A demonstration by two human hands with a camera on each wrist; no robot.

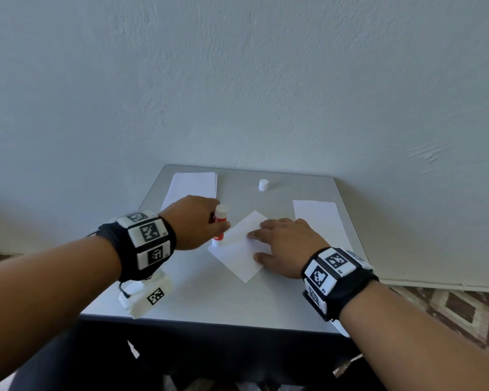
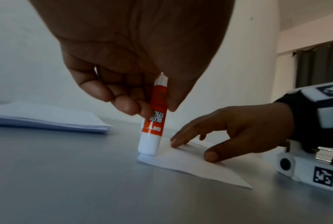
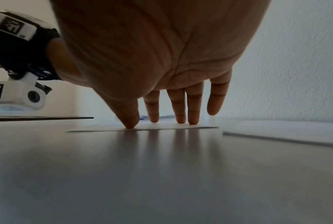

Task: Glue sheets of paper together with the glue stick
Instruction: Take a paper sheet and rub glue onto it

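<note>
A small white sheet of paper [image 1: 239,253] [image 2: 190,163] [image 3: 161,128] lies turned like a diamond on the grey table [image 1: 209,292]. My left hand [image 1: 201,221] [image 2: 135,91] grips a red and white glue stick [image 1: 219,225] [image 2: 154,119], held nearly upright with its tip down on the sheet's left corner. My right hand [image 1: 280,244] [image 2: 219,136] [image 3: 171,115] lies on the sheet with straight, spread fingers, and its thumb and fingertips press the paper flat. The stick's white cap [image 1: 263,184] stands apart near the table's far edge.
A stack of white paper [image 1: 192,187] [image 2: 46,118] lies at the table's far left. Another paper stack [image 1: 319,221] [image 3: 286,131] lies at the right, beside my right hand. A pale wall rises right behind the table. Patterned floor shows at the right.
</note>
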